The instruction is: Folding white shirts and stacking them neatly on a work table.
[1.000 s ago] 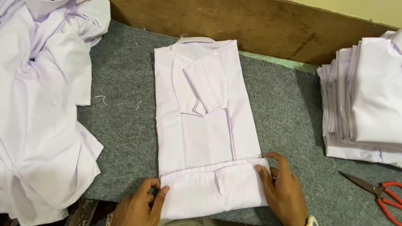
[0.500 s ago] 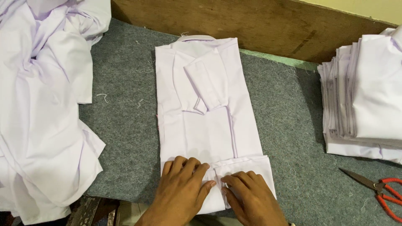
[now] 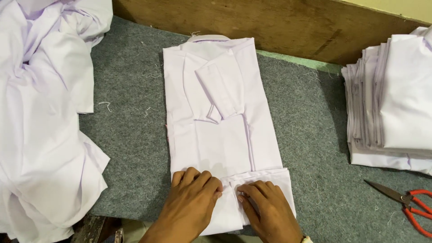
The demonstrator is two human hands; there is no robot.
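Both hands, the left hand (image 3: 193, 202) and the right hand (image 3: 269, 210), lie flat side by side, pressing the folded bottom of the white shirt (image 3: 220, 117) on the grey mat (image 3: 310, 117).

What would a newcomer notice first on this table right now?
The pale lilac shirt lying folded lengthwise mid-table on the grey felt mat, with the left hand and right hand pressing flat on its turned-up bottom hem. Next, the neat stack of folded shirts at right, and red-handled scissors below it.
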